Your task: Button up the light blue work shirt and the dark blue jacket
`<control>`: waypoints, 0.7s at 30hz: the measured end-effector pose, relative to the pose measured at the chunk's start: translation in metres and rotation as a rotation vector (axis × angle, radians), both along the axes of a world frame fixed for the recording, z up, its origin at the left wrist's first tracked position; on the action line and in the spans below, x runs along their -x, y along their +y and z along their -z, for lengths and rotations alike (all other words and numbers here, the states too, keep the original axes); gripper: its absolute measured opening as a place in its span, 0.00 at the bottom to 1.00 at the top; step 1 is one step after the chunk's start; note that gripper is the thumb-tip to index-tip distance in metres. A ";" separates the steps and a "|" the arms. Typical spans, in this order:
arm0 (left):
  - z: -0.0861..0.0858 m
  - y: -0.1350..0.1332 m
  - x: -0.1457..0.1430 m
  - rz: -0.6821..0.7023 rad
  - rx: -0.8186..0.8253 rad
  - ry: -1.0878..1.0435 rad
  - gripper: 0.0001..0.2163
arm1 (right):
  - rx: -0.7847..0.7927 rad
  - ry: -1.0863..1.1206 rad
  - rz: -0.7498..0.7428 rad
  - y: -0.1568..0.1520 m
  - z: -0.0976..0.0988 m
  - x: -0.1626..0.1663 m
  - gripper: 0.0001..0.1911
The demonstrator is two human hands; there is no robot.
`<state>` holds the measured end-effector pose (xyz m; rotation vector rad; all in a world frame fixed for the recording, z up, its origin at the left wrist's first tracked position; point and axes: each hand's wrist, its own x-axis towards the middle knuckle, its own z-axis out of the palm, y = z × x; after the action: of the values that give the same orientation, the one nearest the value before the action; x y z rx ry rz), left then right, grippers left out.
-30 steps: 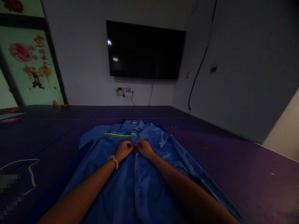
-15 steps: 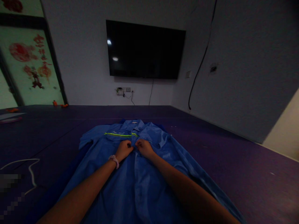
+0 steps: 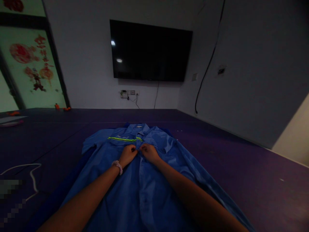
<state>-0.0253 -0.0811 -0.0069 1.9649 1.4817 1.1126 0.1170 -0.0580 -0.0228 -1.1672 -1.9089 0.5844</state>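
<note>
A blue shirt point(image 3: 127, 193) lies on the purple floor point(image 3: 241, 161), collar point(image 3: 144, 128) towards the far edge; the left grip point(image 3: 127, 155) and right grip point(image 3: 150, 153) pinch its placket point(image 3: 145, 190) below a yellow-green stripe point(image 3: 122, 139). Beyond that edge hangs a television point(image 3: 151, 51).

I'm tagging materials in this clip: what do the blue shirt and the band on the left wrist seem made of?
Blue shirt: likely woven cloth, faintly shiny, by its soft creases and folds; fibre can't be told. Wrist band: probably gathered fabric, fairly matte, by its puckered, pale pink loop.
</note>
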 end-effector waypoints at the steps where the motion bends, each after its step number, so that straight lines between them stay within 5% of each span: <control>1: 0.000 0.000 0.000 -0.002 -0.006 0.002 0.07 | 0.000 -0.004 -0.002 0.000 0.000 0.000 0.07; 21: 0.001 0.000 0.001 0.021 -0.028 0.001 0.07 | -0.009 -0.070 0.020 0.001 0.000 0.000 0.09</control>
<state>-0.0265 -0.0812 -0.0074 1.9956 1.4506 1.1299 0.1170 -0.0574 -0.0232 -1.2135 -1.9551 0.5295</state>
